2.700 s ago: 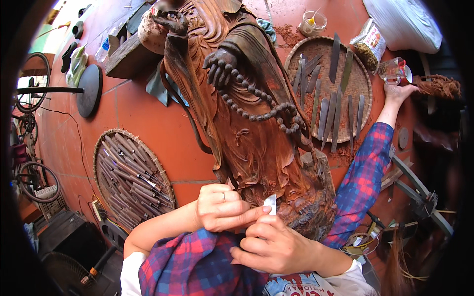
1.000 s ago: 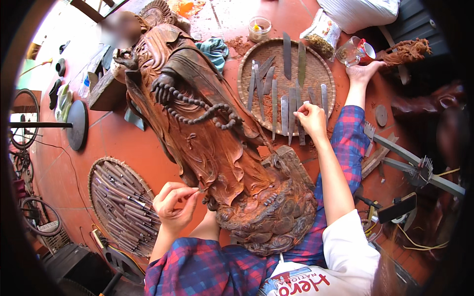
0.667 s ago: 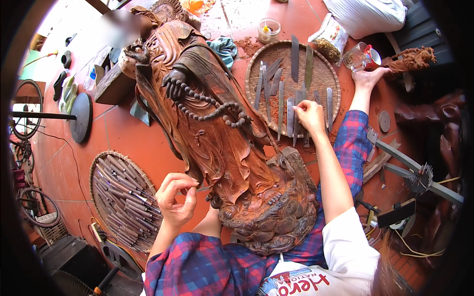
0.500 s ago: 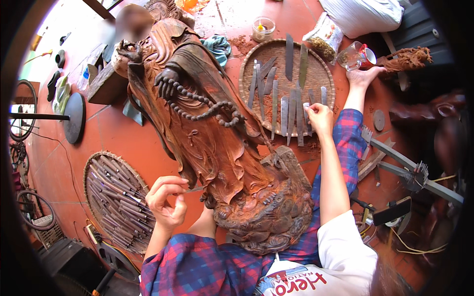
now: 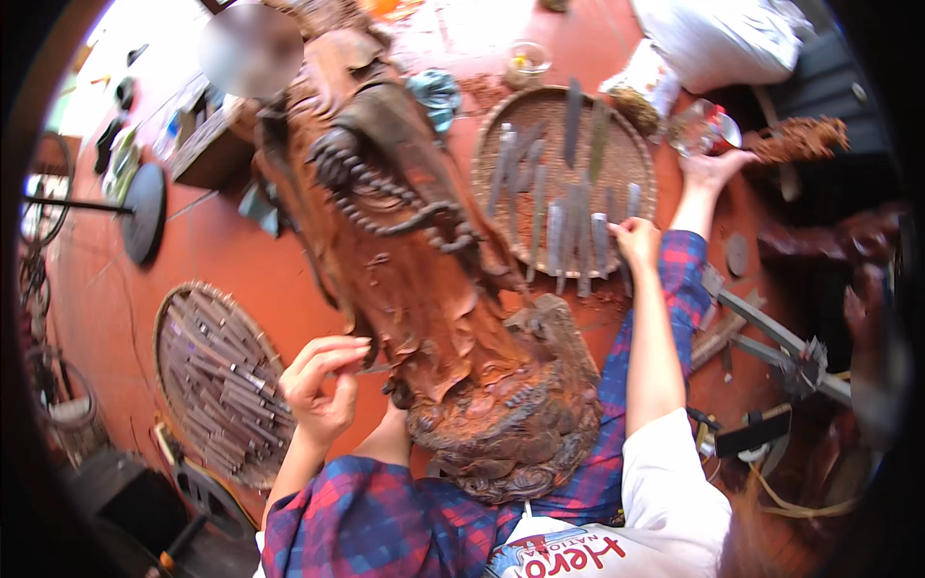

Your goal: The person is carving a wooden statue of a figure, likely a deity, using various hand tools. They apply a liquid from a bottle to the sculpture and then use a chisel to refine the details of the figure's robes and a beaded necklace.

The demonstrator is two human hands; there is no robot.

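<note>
A large brown carved wooden statue (image 5: 414,299) of a robed figure lies slanting between my legs, a bead string across its front and its rocky base toward my lap. Beside the robe's lower left edge is my left hand (image 5: 323,390), fingers curled toward the thumb; what they hold, if anything, I cannot make out. My right hand (image 5: 639,243) reaches the right rim of a round woven tray (image 5: 496,120). Its thumb and forefinger pinch the pale upper end of a flat grey blade (image 5: 599,246). Several similar blades (image 5: 568,231) lie side by side on the tray.
A round basket (image 5: 164,337) of wooden-handled tools stands at left, near a black disc stand (image 5: 145,226). Beyond the tray are a clear tub (image 5: 528,63), a glass jar (image 5: 692,130) and a white sack (image 5: 727,48). A metal frame (image 5: 795,352) and phone (image 5: 752,433) sit at right.
The view has shifted slightly and blurred. My right hand has moved a little down and right along the tray's edge, still pinching. My left hand stays beside the statue.
</note>
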